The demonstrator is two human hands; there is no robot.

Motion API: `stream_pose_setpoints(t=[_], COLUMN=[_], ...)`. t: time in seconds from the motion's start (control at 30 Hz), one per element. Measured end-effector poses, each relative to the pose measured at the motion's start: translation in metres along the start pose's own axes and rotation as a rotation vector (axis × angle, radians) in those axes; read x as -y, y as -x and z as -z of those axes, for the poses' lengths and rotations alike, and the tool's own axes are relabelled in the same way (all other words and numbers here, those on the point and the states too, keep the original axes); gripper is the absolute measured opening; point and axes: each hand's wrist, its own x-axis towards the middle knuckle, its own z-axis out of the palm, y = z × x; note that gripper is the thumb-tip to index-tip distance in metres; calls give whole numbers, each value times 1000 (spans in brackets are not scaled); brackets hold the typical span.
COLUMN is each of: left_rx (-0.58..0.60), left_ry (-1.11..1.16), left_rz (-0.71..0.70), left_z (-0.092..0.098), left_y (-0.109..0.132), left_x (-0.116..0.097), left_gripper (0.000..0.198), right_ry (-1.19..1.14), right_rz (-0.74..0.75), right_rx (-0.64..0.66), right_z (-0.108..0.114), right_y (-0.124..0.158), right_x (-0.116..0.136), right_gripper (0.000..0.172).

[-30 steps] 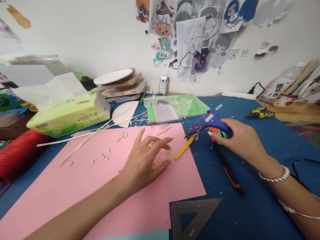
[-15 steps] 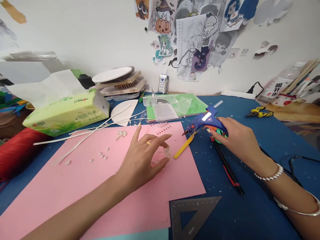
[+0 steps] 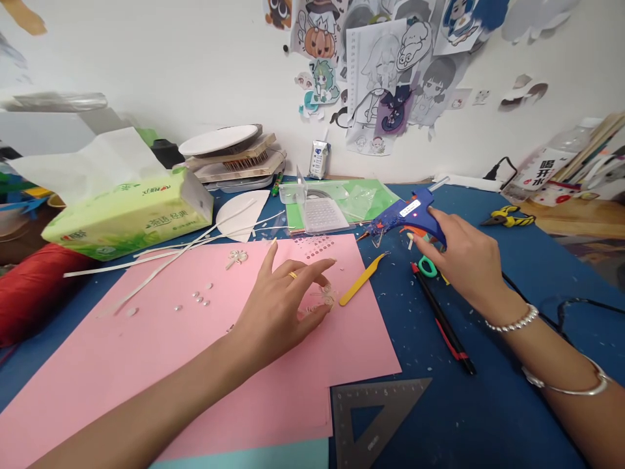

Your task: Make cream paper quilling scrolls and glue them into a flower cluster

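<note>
My left hand [image 3: 280,303] rests on the pink paper sheet [image 3: 161,345], thumb and middle finger pinched on a small white quilled paper piece [image 3: 323,298]; the index finger points up. My right hand [image 3: 461,257] grips the handle of a blue hot glue gun [image 3: 407,218], lifted just off the blue mat with its nozzle pointing left toward the clear plastic box. A yellow stick [image 3: 362,279] lies at the pink sheet's right edge between the hands. Another quilled piece [image 3: 236,258] and several small pearls [image 3: 198,298] lie on the pink sheet.
A green tissue pack [image 3: 129,212], a red yarn spool [image 3: 29,290], white paper strips [image 3: 161,257], a clear plastic box [image 3: 317,215] on green paper, a black-red pen [image 3: 444,322], a grey set square [image 3: 375,417], yellow pliers [image 3: 508,215], a bottle [image 3: 541,170].
My right hand has lifted the glue gun up and away from the yellow stick, toward the back. The left hand keeps its pinch in the same spot.
</note>
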Motion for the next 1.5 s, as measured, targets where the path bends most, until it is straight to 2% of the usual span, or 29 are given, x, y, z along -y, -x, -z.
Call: stream_pose_setpoints(t=[0.33, 0.77, 1.1, 1.33, 1.5], left_rx=[-4, 3, -2, -28, -17], left_ry=[-13, 1, 12, 38, 51], left_rz=[18, 18, 12, -38, -26], left_z=[-1, -1, 0, 1, -1], left_y=[0, 0, -1, 1, 0], left_x=[-1, 0, 0, -1, 2], left_gripper=[42, 41, 42, 44, 44], right_ry=[18, 15, 6, -36, -73], right_rz=[47, 52, 37, -44, -64], right_rx=[17, 29, 54, 43, 39], right_z=[-11, -10, -9, -6, -6], right_y=[-1, -1, -1, -3, -2], right_x=[6, 11, 8, 5, 3], right_gripper=[44, 45, 44, 47, 49])
